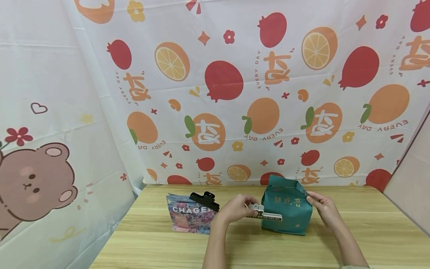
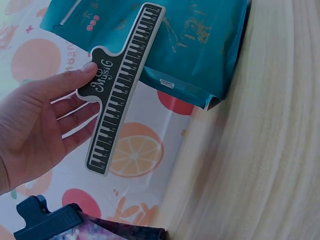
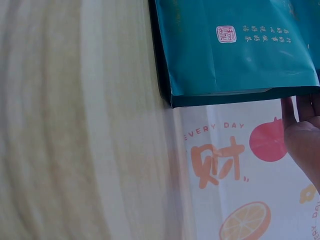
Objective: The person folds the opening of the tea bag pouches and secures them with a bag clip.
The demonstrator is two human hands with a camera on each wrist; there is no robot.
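My left hand (image 1: 233, 210) pinches a piano-key music clip (image 2: 112, 92) by its handle, thumb on the dark face lettered "Music". The long clip is held in front of the teal tea bag (image 1: 287, 213) and overlaps its left side in the head view. The bag stands upright on the table, its top part folded over and creased, with gold characters on the front. At its upper right edge, my right hand (image 1: 324, 210) grips the bag, thumb in front and fingers behind. In the right wrist view only part of that hand shows, beside the bag (image 3: 210, 65).
To the left stands a colourful CHAGEE pouch (image 1: 191, 218) with a black clip (image 1: 205, 201) on its top edge. The wooden table (image 1: 151, 254) ends at a fruit-print cloth (image 1: 228, 123) behind. A bear-print cloth (image 1: 84, 157) hangs on the left.
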